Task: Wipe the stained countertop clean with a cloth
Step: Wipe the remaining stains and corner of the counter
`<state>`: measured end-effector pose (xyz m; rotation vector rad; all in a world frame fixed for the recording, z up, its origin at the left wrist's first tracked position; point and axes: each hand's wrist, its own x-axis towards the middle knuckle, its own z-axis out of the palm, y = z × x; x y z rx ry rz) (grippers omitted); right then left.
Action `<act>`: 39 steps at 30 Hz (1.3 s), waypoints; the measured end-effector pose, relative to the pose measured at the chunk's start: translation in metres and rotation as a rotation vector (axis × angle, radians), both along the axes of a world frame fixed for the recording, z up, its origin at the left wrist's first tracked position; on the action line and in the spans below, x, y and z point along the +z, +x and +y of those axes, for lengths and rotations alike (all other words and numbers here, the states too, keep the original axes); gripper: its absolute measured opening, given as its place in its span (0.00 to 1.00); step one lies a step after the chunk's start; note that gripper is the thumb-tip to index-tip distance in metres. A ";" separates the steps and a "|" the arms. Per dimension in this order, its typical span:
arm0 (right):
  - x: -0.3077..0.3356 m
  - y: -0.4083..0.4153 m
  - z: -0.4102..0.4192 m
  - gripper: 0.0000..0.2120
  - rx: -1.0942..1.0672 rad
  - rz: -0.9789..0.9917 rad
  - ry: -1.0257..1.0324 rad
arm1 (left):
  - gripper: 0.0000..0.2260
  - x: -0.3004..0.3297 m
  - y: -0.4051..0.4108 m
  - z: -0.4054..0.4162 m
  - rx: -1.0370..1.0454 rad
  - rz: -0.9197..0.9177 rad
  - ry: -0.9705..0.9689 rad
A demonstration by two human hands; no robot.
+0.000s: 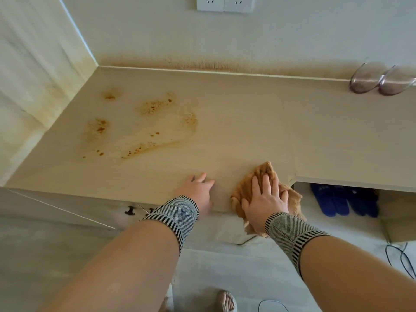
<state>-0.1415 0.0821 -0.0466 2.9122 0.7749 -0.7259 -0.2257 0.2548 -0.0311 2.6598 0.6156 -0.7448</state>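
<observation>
Your right hand [264, 199] presses flat, fingers [265, 183] spread, on the tan cloth [265, 171] at the worktop [247, 122] front edge; your left hand [198, 192] rests open beside it. Orange-brown stains [144, 129] lie toward 10 o'clock, two glass bowls [380, 79] toward 2 o'clock by the wall.

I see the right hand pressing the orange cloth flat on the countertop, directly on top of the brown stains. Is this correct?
Not quite. In the head view the right hand does press the orange cloth flat on the countertop, but at its near edge, not on the brown stains. The stains lie farther back and to the left, apart from the cloth.
</observation>
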 end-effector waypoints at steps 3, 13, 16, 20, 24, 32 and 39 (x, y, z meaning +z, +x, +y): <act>0.000 -0.007 0.023 0.33 0.055 0.008 0.031 | 0.29 0.002 -0.006 0.019 0.003 -0.015 0.018; 0.000 -0.052 0.132 0.31 0.211 0.036 0.074 | 0.29 0.003 -0.057 0.113 -0.027 -0.046 0.023; 0.002 -0.071 0.171 0.31 0.284 0.038 0.078 | 0.29 -0.001 -0.074 0.145 -0.026 -0.058 0.023; 0.001 -0.096 0.214 0.30 0.345 0.054 0.063 | 0.29 -0.006 -0.102 0.185 -0.014 -0.072 0.047; 0.000 -0.117 0.252 0.30 0.402 0.052 0.080 | 0.29 -0.006 -0.130 0.223 0.029 -0.086 0.039; 0.004 -0.165 0.332 0.30 0.557 0.121 0.107 | 0.19 0.001 -0.180 0.271 0.230 -0.278 0.049; 0.026 -0.150 0.326 0.12 0.240 0.081 0.460 | 0.15 0.011 -0.181 0.259 0.240 -0.369 0.013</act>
